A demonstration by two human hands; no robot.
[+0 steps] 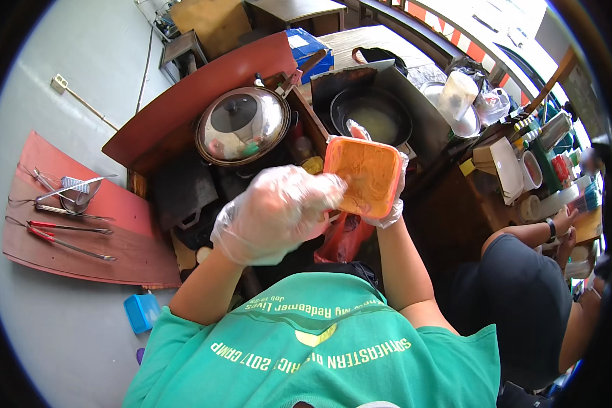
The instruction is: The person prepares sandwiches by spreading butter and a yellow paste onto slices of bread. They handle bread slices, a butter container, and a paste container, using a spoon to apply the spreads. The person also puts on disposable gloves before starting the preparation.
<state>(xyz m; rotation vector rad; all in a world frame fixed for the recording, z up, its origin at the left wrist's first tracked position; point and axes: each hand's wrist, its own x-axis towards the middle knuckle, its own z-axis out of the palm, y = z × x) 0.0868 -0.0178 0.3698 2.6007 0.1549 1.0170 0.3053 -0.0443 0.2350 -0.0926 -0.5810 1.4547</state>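
My right hand (pixel 390 218), in a clear plastic glove, holds a square orange plastic container (pixel 365 178) from its far and right sides. The container is tilted so that its inside faces me, and reddish-orange smears coat its walls. My left hand (pixel 290 204), also gloved, is blurred, with its fingertips at the container's left rim. Whether those fingers pinch anything is not plain. Beyond the container sits a black wok (pixel 395 109) with yellowish liquid in it. A domed metal lid with a glass window (pixel 257 122) covers a pan to the left.
Tongs (pixel 71 239) and a strainer (pixel 79 199) hang on a red board at left. A metal splash guard (pixel 423 107) stands around the wok. At right, a co-worker (pixel 525 285) reaches toward a counter with tubs and bottles. A red plastic bag (pixel 344 239) hangs below my hands.
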